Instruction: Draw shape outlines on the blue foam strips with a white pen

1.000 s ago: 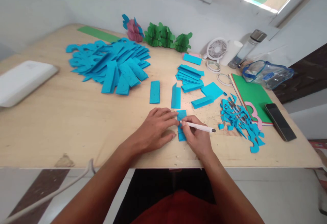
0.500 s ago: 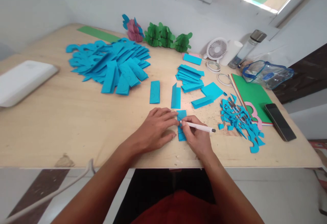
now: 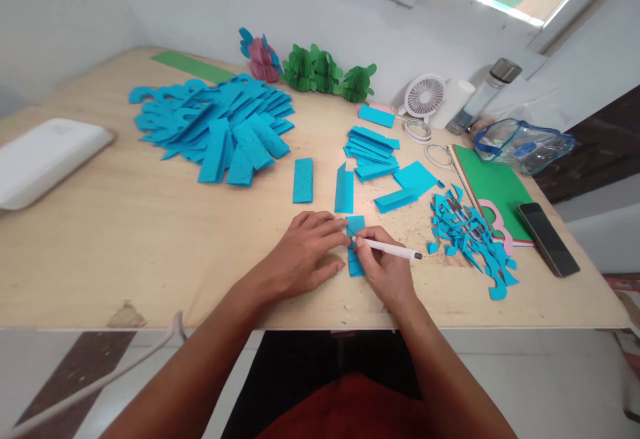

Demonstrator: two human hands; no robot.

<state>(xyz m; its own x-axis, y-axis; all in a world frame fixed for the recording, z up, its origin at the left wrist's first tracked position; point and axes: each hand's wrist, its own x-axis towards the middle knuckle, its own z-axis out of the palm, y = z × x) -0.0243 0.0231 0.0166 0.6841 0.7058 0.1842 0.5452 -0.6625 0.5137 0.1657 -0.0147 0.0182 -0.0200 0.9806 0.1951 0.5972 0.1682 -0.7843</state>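
A small blue paper piece [image 3: 356,267] with dark curved pen lines lies on the table near its front edge. My left hand [image 3: 310,252] rests flat beside it, fingers stretched out, the fingertips at its left edge. My right hand [image 3: 386,265] is closed around a white pen [image 3: 393,249], whose tip end is at the paper; the fingers hide part of the sheet. Just beyond stand or lie a folded blue card [image 3: 344,191] and a flat blue strip [image 3: 303,181]. A heap of blue paper pieces [image 3: 215,119], some cut to curved shapes, spreads at the left.
Blue scraps [image 3: 467,229], a phone [image 3: 549,239] and green sheets [image 3: 500,189] are at the right. Folded blue papers [image 3: 373,149], a fan [image 3: 424,97], a bottle [image 3: 483,95] and green paper figures [image 3: 325,71] stand or lie toward the back. A white device [image 3: 50,159] sits far left.
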